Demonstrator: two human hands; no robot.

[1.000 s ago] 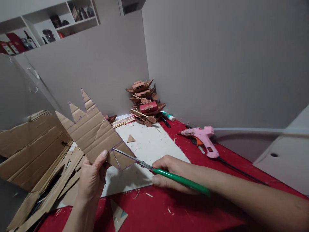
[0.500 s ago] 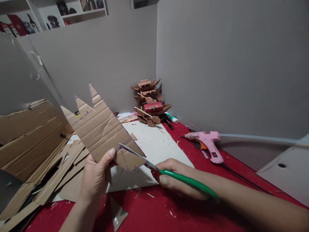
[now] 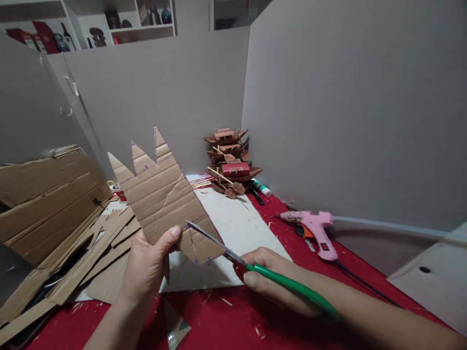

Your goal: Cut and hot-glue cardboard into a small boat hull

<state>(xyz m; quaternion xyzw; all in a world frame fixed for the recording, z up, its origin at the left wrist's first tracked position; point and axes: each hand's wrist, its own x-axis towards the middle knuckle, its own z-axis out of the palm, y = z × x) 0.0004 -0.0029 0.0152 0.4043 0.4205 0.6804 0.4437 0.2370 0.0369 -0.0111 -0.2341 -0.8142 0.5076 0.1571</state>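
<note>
One cardboard piece (image 3: 160, 194) with three pointed peaks (purple lines trace its edges) stands upright above the white board (image 3: 237, 226), pinched in the left hand (image 3: 148, 265). The right hand (image 3: 273, 284) clasps one pair of green-handled scissors (image 3: 233, 255), blades parted at its lower edge. One pink glue gun (image 3: 317, 228) lies well apart, with red tabletop (image 3: 284, 233) showing between.

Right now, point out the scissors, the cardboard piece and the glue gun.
scissors (image 3: 270, 277): head view, green handle.
cardboard piece (image 3: 160, 199): head view, face centre.
glue gun (image 3: 321, 231): head view, pink body.
</note>
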